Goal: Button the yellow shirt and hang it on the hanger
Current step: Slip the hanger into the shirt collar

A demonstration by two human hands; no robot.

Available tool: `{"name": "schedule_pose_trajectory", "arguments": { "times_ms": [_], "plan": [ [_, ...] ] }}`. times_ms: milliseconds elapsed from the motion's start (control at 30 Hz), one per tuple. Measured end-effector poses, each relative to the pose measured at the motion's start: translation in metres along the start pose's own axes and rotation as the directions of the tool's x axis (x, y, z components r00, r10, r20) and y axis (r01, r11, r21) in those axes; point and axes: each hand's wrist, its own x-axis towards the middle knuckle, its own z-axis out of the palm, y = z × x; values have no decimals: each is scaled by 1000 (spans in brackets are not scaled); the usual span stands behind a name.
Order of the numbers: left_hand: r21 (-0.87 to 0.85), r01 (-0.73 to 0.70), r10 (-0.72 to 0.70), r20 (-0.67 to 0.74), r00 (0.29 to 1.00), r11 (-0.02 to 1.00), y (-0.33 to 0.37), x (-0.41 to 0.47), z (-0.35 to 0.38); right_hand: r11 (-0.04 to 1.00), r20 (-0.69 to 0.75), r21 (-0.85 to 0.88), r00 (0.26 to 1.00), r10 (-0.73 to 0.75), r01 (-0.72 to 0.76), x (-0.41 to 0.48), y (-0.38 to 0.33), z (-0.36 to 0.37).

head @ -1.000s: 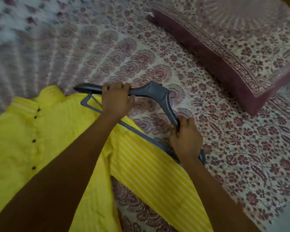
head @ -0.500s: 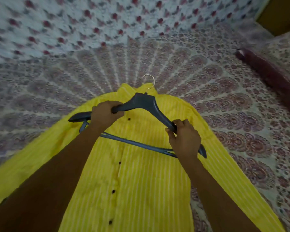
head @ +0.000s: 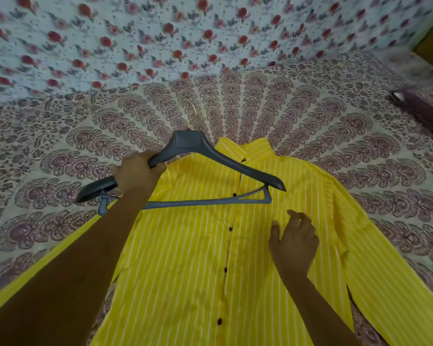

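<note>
One yellow shirt (head: 190, 258) lies flat on the bed (head: 360, 151), buttoned, five dark buttons visible, collar pointing far, long axis near to far. The right hand (head: 294, 243) rests on it, fingers spread, holding nothing. The left hand (head: 138, 172) grips one dark hanger (head: 193, 146) above the collar, hook pointing far. A floral wall (head: 160, 33) rises beyond.

I see a bed (head: 310, 126) covered with a sheet printed in maroon fan-shaped floral motifs. The yellow shirt (head: 185, 258) with white stripes lies flat on it, front up, collar toward the far side, dark buttons down its placket, sleeves spread to both sides. At the right edge a maroon-bordered pillow (head: 428, 113) rests on the sheet, well apart from the shirt.
</note>
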Motion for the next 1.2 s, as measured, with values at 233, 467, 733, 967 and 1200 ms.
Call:
{"name": "schedule_pose_trajectory", "arguments": {
  "times_ms": [233,467,733,967,1200],
  "plan": [
    [18,49,-48,-56,997,999,5,33,19,994,396,10,912,-107,112,42,-22,46],
    [-12,23,-23,-50,998,1000,3,59,31,996,385,-76,923,-20,54,83,-52,83],
    [-35,78,-79,-35,996,996,-19,62,21,998,367,-52,930,-3,23,95,-64,96],
    [-17,94,-94,-38,995,995,-41,50,-5,836,265,395,918,294,-382,103,-47,70],
    [13,83,-82,-8,997,997,-38,33,-10,562,205,651,832,516,-510,117,-35,40]
  ]
}}
